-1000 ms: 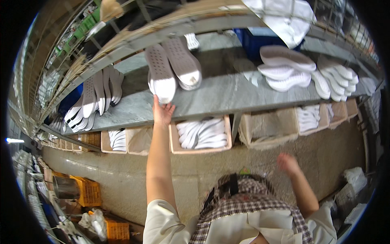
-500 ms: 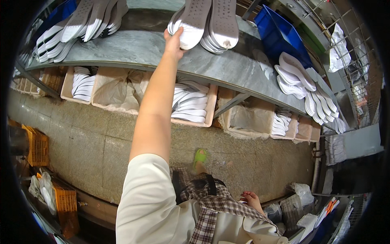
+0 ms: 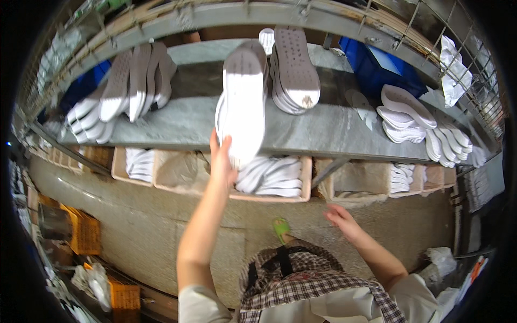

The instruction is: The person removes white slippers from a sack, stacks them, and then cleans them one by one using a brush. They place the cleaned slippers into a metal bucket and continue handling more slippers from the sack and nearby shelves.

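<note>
My left hand (image 3: 222, 164) grips the near end of a small stack of white shoe soles (image 3: 244, 107), thumb on top. The stack is tilted up over the front edge of the grey marbled table (image 3: 301, 134). Beside it on the table, to the right, stands another pile of soles (image 3: 296, 70) with holes in the upper faces and a dark mark on the near end. My right hand (image 3: 342, 218) is in front of the table, low and apart from the soles. Its fingers are loosely bent, a little blurred, and nothing shows in them.
More soles (image 3: 137, 81) lean together at the table's left, and others (image 3: 406, 110) lie at its right. A blue bin (image 3: 382, 70) stands at the back right. Lined crates (image 3: 307, 180) sit under the table. Wire mesh (image 3: 425, 27) hangs above; orange crates (image 3: 86, 231) stand lower left.
My left hand has lifted the sole stack and drawn it back toward me. My right hand has come up and forward from beside my body. The view has tilted upward.
</note>
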Demonstrator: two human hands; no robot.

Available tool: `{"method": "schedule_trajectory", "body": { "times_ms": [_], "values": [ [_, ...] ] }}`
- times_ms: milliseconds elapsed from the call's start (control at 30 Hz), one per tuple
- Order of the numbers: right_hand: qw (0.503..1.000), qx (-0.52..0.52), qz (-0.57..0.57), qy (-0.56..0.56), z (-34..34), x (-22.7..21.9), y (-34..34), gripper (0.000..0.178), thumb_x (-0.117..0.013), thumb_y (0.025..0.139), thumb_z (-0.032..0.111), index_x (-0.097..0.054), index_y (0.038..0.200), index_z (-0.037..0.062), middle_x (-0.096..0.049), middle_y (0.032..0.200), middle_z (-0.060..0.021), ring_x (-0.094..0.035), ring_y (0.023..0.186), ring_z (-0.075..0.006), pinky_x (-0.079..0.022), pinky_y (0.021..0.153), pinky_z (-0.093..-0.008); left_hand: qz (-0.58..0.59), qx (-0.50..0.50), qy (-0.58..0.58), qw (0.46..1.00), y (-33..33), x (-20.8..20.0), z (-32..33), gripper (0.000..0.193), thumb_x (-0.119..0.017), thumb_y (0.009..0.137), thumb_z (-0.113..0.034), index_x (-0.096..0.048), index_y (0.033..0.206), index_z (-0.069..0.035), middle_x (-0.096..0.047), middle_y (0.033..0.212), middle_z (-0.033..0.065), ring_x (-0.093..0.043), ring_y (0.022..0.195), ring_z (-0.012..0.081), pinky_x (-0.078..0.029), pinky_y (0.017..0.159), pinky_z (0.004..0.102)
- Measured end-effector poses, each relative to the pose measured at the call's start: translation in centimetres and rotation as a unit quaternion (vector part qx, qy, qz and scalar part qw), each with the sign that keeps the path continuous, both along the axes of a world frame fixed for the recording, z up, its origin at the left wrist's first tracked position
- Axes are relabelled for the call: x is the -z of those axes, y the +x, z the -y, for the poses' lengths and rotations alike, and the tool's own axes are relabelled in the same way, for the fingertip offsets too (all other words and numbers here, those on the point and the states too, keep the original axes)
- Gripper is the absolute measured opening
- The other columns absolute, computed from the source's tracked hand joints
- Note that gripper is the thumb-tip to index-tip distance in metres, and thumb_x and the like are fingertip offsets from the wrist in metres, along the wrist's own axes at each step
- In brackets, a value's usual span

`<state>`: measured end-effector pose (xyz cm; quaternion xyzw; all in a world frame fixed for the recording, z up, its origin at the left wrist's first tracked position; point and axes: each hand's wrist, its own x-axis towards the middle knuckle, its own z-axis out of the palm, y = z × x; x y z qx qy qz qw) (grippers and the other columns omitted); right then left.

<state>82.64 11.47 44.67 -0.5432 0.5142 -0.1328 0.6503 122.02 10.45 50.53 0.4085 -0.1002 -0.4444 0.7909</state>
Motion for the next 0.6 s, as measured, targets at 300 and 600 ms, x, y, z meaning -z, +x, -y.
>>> {"method": "schedule_trajectory", "body": {
  "times_ms": [300,600],
  "values": [
    [0.743,-0.021,0.495,0.45,8.5,-0.5,23.8,0.061,-0.037,0.094,0.051,-0.033,0.138,0.0089,-0.045,0.136,-0.008,-0.041,0.126,-0.0247,-0.035,0.103,-0.0386,-0.005,0.004,0.078,0.997,-6.4,-2.7,-11.4,0.07,-0.053,0.091,-0.023,-0.01,0.145,-0.011,-0.031,0.141,0.0173,-0.041,0.124,0.0304,-0.041,0.098,0.0437],
    [0.808,-0.084,0.426,0.399,8.8,-1.3,25.6,0.054,-0.046,0.093,0.044,-0.041,0.134,0.0095,-0.051,0.13,-0.0084,-0.05,0.118,-0.0235,-0.04,0.1,-0.0408,0.521,0.004,0.243,0.818,-4.3,-3.8,-13.1,0.073,-0.066,0.079,-0.019,-0.026,0.137,-0.001,-0.035,0.136,0.0201,-0.041,0.123,0.0304,-0.04,0.097,0.04]
  ]
}}
